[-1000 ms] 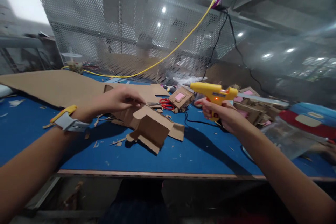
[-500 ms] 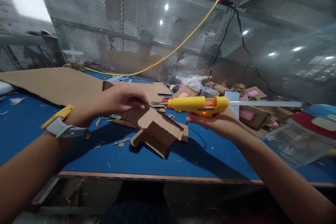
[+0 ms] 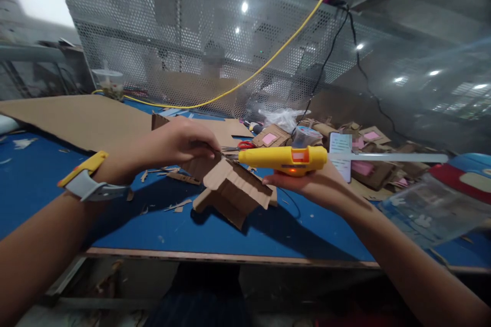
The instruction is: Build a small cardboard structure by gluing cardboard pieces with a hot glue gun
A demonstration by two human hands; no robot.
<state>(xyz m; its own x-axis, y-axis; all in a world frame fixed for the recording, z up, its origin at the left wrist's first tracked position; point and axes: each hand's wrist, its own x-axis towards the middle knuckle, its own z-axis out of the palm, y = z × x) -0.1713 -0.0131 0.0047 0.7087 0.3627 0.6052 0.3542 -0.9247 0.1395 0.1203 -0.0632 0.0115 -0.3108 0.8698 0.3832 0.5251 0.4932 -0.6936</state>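
The flat, blue-topped counter (image 3: 153, 230) carries a broad brown cardboard sheet (image 3: 72, 120) at its left — thin, torn brown cardboard scraps (image 3: 178, 206) are strewn toward the middle. A clear round plastic cup (image 3: 110, 84) stands at the back left; at the right lies a heap of brown cardboard pieces (image 3: 378, 171) with pink patches.

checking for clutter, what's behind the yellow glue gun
Behind the glue gun are red-handled scissors, a pink-patched cardboard piece and a clear tub. Whatever the gun's body covers on the blue table can't be seen.
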